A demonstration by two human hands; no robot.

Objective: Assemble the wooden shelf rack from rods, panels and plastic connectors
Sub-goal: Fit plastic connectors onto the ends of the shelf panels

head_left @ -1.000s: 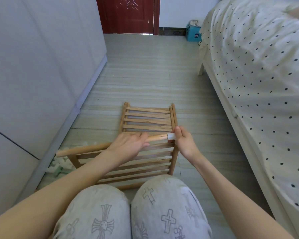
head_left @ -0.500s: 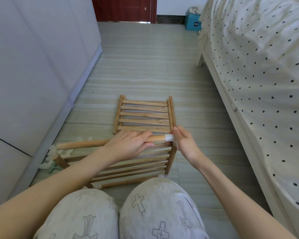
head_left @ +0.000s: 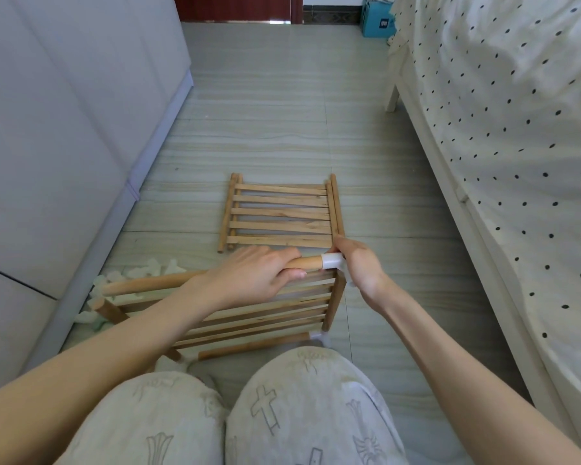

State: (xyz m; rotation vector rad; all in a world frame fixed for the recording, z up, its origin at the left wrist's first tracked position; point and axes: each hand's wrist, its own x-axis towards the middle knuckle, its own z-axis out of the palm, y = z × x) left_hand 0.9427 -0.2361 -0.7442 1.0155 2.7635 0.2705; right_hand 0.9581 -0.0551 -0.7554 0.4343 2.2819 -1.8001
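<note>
I am seating the round light wooden rod [head_left: 155, 283] into the white plastic corner connector [head_left: 332, 261] atop the slatted rack frame [head_left: 249, 317] before my knees, left hand [head_left: 249, 273] wrapping the rod, right hand [head_left: 358, 263] gripping the connector; pushing crooked could be jamming or popping the joint

I count two hands, my left hand [head_left: 249, 275] and my right hand [head_left: 358, 265], and two slatted panels: one flat panel [head_left: 280, 214] on the floor with five slats, and one fitted panel [head_left: 255, 313] in the part-built rack. Of white plastic connectors I can make out three: top connector [head_left: 332, 261], lower connector [head_left: 317, 337], near connector [head_left: 173, 364]. The loose white pieces [head_left: 138, 273] by the cabinet are too jumbled for me to count.
</note>
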